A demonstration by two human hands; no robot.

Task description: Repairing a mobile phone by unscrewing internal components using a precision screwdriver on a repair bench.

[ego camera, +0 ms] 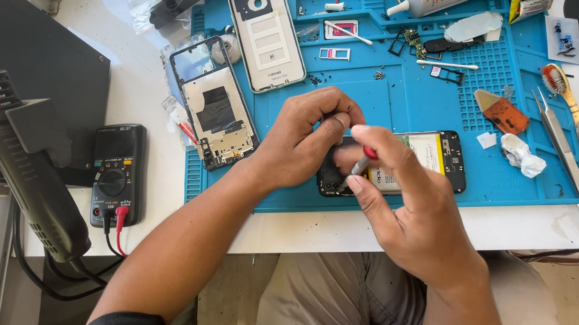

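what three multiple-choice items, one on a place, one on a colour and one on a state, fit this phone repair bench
1. Where does the black multimeter lie?
A. left of the blue rubber work mat
B. on the mat
C. right of the mat

2. What colour is the cap of the small screwdriver?
A. green
B. red
C. white

3. What state is the opened black phone under the hands in?
A. sealed
B. back off, battery showing
C. screen lit

Answers: 1 A, it sits on the white table beside the mat's left edge. 2 B, red shows between the right hand fingers. 3 B, the left hand steadies it with the battery bare.
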